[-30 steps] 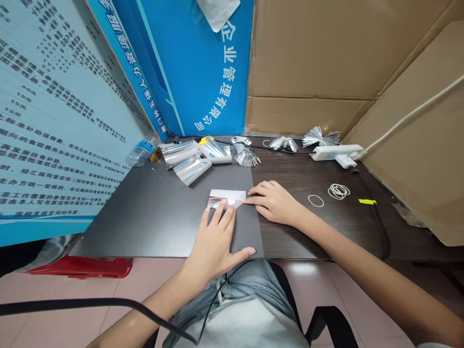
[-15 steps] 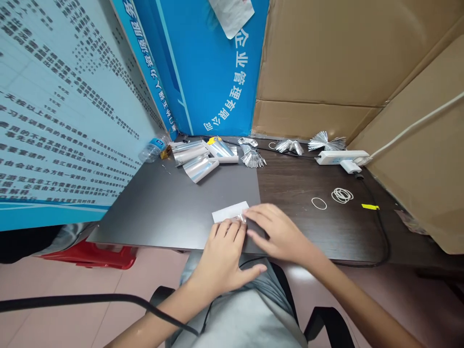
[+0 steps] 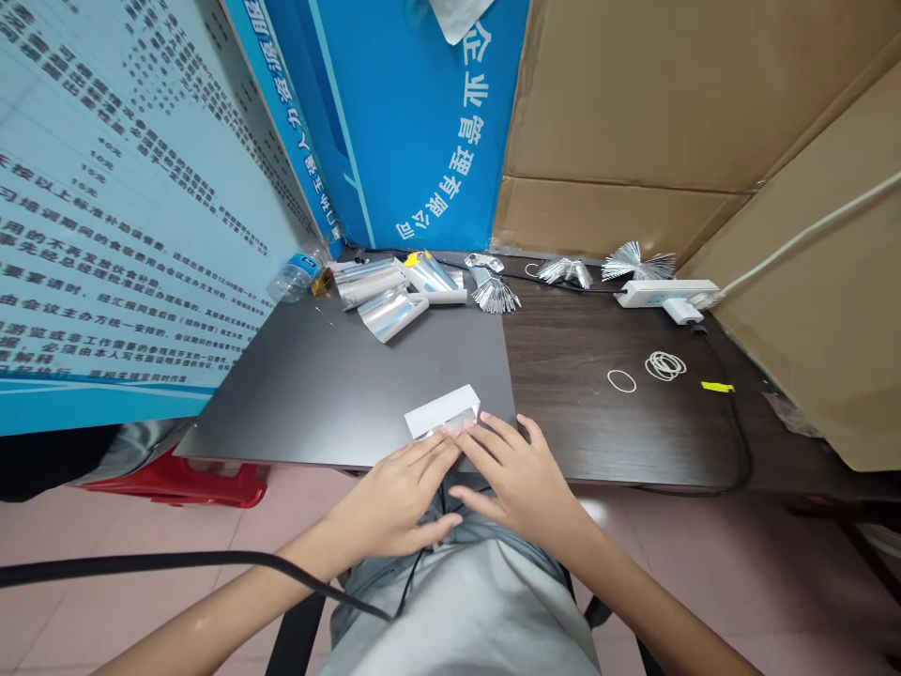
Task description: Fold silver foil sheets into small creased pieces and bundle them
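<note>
A white strip with a shiny silver side (image 3: 442,410), which looks like foil-faced paper, lies near the front edge of the desk. My left hand (image 3: 401,498) rests its outstretched fingertips on the strip's near edge, thumb apart. Beside it, my right hand (image 3: 519,481) has its fingers spread, with the index fingertip meeting the left fingertips on the strip. The fingers cover part of the near edge, so any fold there is hidden. Curled silver sheets (image 3: 392,313) lie farther back, near a fringed silver bundle (image 3: 496,293).
White rubber bands (image 3: 665,365) and a yellow tag (image 3: 717,387) lie on the right. A power strip (image 3: 667,293) with cables sits at the back right, beside more fringed foil (image 3: 638,262). A plastic bottle (image 3: 299,275) lies back left. Blue and cardboard panels (image 3: 633,103) enclose the desk.
My right hand has moved down, its fingertips now meeting my left hand's on the strip. My left hand has turned and shifted slightly left. The camera view has shifted a little.
</note>
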Motion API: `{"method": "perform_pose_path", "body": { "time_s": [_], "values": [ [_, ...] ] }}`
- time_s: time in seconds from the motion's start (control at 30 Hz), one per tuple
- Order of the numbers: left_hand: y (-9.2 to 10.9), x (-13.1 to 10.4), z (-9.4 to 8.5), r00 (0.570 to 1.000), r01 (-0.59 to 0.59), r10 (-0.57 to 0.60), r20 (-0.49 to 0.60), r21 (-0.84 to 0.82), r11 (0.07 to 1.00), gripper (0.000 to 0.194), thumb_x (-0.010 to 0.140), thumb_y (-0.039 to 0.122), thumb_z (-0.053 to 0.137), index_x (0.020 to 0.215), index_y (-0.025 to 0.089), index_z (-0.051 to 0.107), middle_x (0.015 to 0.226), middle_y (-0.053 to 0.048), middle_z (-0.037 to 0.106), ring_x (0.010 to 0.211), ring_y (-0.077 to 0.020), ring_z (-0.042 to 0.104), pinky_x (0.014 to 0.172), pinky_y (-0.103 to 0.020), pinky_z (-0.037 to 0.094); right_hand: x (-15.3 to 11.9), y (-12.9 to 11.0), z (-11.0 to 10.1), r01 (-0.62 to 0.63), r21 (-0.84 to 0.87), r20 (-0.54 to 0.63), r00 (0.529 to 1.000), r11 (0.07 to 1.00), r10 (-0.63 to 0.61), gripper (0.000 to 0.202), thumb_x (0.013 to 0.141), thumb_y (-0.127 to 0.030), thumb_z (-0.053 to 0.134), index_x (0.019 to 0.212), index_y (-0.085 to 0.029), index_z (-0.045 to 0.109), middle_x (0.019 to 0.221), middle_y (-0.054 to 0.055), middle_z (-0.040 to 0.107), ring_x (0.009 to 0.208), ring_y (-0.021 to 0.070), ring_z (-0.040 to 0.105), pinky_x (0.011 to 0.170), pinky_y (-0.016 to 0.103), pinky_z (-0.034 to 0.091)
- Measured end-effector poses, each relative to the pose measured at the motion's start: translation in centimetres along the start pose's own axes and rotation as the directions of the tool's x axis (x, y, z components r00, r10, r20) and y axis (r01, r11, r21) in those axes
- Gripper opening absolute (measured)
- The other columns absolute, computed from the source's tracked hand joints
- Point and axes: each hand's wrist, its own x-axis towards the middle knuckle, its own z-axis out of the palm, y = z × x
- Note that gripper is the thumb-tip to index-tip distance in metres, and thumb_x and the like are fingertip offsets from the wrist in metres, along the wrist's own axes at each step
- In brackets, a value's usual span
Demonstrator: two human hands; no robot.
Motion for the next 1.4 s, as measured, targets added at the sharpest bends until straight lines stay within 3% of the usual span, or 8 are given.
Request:
{"method": "perform_pose_path", "body": {
  "time_s": [0.17, 0.37, 0.67, 0.97, 1.1, 1.23, 1.33, 1.4],
  "values": [
    [-2.0, -1.5, 0.8, 0.982, -0.055, 0.080, -0.170, 0.152, 0.987, 0.066, 0.107, 0.021, 0.053, 0.167, 0.017, 0.027, 0.149, -0.016, 0.064, 0.143, -0.0295, 0.058, 0.115, -0.044, 0.056, 0.1, -0.8, 1.5, 0.001, -0.113, -0.048, 0.999, 0.994, -0.007, 0.047, 0.104, -0.048, 0.061, 0.147, -0.030, 0.058, 0.139, 0.015, 0.071, 0.134, 0.0423, 0.057, 0.120, 0.080, 0.019],
    [-3.4, -3.1, 1.7, 0.965, -0.123, 0.137, -0.224, 0.075, 0.990, 0.059, 0.107, 0.017, 0.054, 0.164, 0.024, 0.038, 0.141, -0.012, 0.071, 0.137, -0.0270, 0.063, 0.111, -0.044, 0.060, 0.3, -1.6, 1.6, -0.007, -0.165, -0.092, 0.996, 0.986, -0.008, 0.044, 0.102, -0.055, 0.062, 0.135, -0.026, 0.067, 0.135, 0.017, 0.073, 0.132, 0.0457, 0.056, 0.117, 0.086, 0.015],
    [-3.8, -2.7, 0.6, 0.858, -0.305, 0.346, -0.380, 0.165, 0.938, 0.037, 0.103, 0.010, 0.058, 0.140, 0.009, 0.063, 0.122, -0.013, 0.079, 0.126, -0.0236, 0.072, 0.108, -0.036, 0.061, 0.3, -2.1, 2.4, -0.033, -0.240, -0.262, 0.965, 0.970, -0.031, 0.029, 0.100, -0.046, 0.070, 0.119, -0.025, 0.075, 0.125, 0.009, 0.078, 0.131, 0.0387, 0.061, 0.123, 0.075, 0.014],
    [-3.8, -2.8, 0.5, 0.806, -0.344, 0.442, -0.392, 0.298, 0.891, 0.026, 0.100, 0.007, 0.057, 0.122, 0.007, 0.071, 0.110, -0.015, 0.082, 0.113, -0.0254, 0.078, 0.101, -0.036, 0.065, 0.2, -2.0, 2.4, -0.037, -0.272, -0.252, 0.967, 0.962, -0.034, 0.031, 0.100, -0.048, 0.070, 0.121, -0.024, 0.073, 0.126, 0.009, 0.078, 0.131, 0.0359, 0.063, 0.126, 0.068, 0.013],
    [-4.9, -4.8, -0.7, 0.833, -0.262, 0.384, -0.399, 0.327, 0.908, 0.030, 0.099, 0.005, 0.057, 0.127, 0.009, 0.069, 0.110, -0.016, 0.081, 0.107, -0.0255, 0.078, 0.097, -0.039, 0.065, 0.3, -1.7, 2.0, -0.072, -0.250, -0.234, 0.972, 0.966, 0.012, 0.035, 0.100, -0.051, 0.069, 0.119, -0.022, 0.073, 0.124, 0.014, 0.078, 0.131, 0.0344, 0.065, 0.127, 0.063, 0.016],
    [-5.8, -7.1, -1.8, 0.896, -0.044, 0.137, -0.423, 0.222, 0.974, 0.027, 0.099, 0.005, 0.059, 0.122, 0.014, 0.069, 0.104, -0.012, 0.080, 0.097, -0.0226, 0.077, 0.092, -0.036, 0.063, 0.0, -1.9, 2.2, -0.085, -0.184, -0.257, 0.966, 0.979, 0.036, 0.029, 0.100, -0.043, 0.071, 0.116, -0.019, 0.072, 0.121, 0.014, 0.079, 0.131, 0.0351, 0.066, 0.128, 0.058, 0.021],
    [-4.3, -7.7, -1.7, 0.889, 0.078, -0.041, -0.456, 0.062, 0.995, 0.020, 0.098, 0.012, 0.066, 0.116, 0.018, 0.073, 0.087, -0.007, 0.077, 0.076, -0.0175, 0.072, 0.075, -0.027, 0.058, -1.0, -2.0, 2.5, -0.027, -0.142, -0.363, 0.931, 0.989, -0.027, 0.012, 0.098, -0.024, 0.071, 0.109, -0.019, 0.071, 0.110, 0.011, 0.081, 0.123, 0.0330, 0.072, 0.127, 0.058, 0.023],
    [-2.0, -7.2, -1.1, 0.889, 0.173, -0.242, -0.388, -0.205, 0.963, 0.016, 0.101, 0.025, 0.065, 0.113, 0.020, 0.074, 0.079, -0.005, 0.075, 0.069, -0.0157, 0.068, 0.068, -0.025, 0.053, -1.6, -1.8, 2.2, 0.039, -0.097, -0.410, 0.909, 0.995, -0.076, 0.013, 0.096, -0.012, 0.068, 0.106, -0.020, 0.070, 0.106, 0.007, 0.082, 0.119, 0.0295, 0.074, 0.127, 0.059, 0.026]
  ]
}}
